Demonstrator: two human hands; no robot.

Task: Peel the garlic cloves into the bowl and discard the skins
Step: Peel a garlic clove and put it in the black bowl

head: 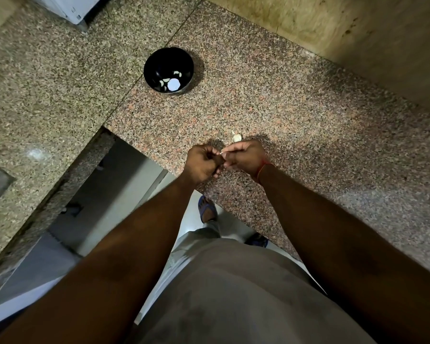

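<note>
While the granite counter (296, 115) spreads beneath the grip, the black bowl (157, 63) with peeled cloves (170, 81) sits well beyond it. Left hand (201, 163) and right hand (246, 156) meet, fingers curled, pinching a garlic clove (221, 153) between them. Garlic scraps (236, 137) lie just past the grip.

Speckled granite counter (308, 125) meets a stained beige wall (345, 33).

No legible text, labels, brands, numbers or signs. White appliance (67, 7) at top left edge carries small dark mark near corner, too small to read. Bowl (169, 70) unmarked. Granite counter (296, 115) unmarked.
</note>
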